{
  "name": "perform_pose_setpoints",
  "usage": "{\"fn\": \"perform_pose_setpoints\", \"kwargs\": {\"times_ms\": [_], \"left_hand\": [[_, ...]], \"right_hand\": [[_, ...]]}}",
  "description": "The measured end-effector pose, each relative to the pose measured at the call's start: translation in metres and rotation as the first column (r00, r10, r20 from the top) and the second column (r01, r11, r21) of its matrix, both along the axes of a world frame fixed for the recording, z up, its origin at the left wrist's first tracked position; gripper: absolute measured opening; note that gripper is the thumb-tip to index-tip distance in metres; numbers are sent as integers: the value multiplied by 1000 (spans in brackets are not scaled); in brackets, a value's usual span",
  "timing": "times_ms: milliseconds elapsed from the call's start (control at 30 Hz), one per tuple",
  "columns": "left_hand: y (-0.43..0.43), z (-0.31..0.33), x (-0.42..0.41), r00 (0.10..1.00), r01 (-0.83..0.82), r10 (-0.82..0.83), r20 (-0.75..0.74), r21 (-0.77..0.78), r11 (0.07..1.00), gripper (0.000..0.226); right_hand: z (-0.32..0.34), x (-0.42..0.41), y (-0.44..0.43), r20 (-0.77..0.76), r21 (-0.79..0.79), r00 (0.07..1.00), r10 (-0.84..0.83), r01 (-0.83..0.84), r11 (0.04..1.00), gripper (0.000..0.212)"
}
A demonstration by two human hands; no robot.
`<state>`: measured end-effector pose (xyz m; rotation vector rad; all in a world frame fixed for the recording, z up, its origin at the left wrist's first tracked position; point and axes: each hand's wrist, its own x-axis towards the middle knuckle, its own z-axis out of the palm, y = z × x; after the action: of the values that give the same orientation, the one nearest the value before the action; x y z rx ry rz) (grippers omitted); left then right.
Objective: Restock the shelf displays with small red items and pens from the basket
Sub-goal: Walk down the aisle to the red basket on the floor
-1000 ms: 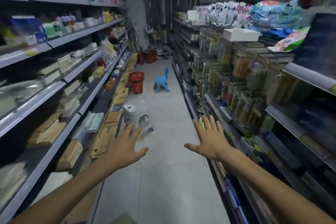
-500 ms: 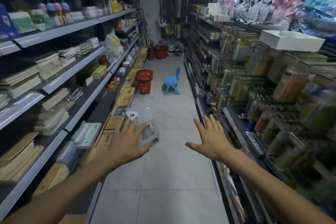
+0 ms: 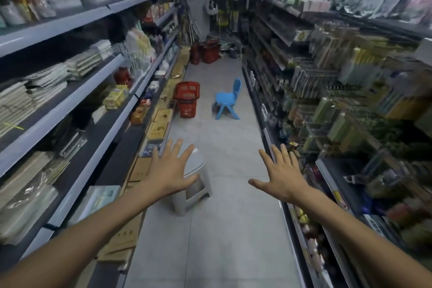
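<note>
A red shopping basket [image 3: 187,98] stands on the aisle floor far ahead, close to the left shelves. What it holds cannot be made out. My left hand [image 3: 169,170] is stretched forward with fingers spread, holding nothing, over a grey stool. My right hand [image 3: 281,175] reaches forward the same way, fingers spread and empty, near the edge of the right shelves. The right shelf displays [image 3: 332,91] carry hanging packs of pens and stationery, blurred. Both hands are well short of the basket.
A grey plastic stool [image 3: 196,189] stands on the floor just under my left hand. A small blue chair [image 3: 228,100] sits mid-aisle beside the basket. Red buckets [image 3: 205,51] stand at the far end. Cardboard boxes [image 3: 159,121] line the left shelf base.
The view has moved forward down the aisle: the stool, basket and blue chair are nearer. Both hands stay spread and empty in front of me.
</note>
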<state>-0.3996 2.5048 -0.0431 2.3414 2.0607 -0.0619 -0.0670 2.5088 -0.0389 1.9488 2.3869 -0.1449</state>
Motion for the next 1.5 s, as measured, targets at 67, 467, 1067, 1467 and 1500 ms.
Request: {"fn": "perform_pose_setpoints", "kwargs": {"times_ms": [67,467,1067,1467,1500], "left_hand": [[42,-9,-1,1000,12,-12,-3,-9,1000,94],[305,-48,26,999,-6,0,-52,-111,994,98],[684,-65,12,992,-119,123,36,-89,989,104],[983,-50,-39,983,-156,155,96,6,988,99],[1002,-51,-42,983,-157,156,97,2,988,99]], "right_hand": [[-10,2,40,1,-14,1000,-8,8,1000,102],[-69,44,326,-29,-109,1000,5,-8,994,101],[-82,29,737,-69,-122,995,76,-84,989,98],[-47,-34,1047,-94,-63,986,136,-142,988,95],[-50,-39,1069,-95,-75,985,145,-152,986,95]]}}
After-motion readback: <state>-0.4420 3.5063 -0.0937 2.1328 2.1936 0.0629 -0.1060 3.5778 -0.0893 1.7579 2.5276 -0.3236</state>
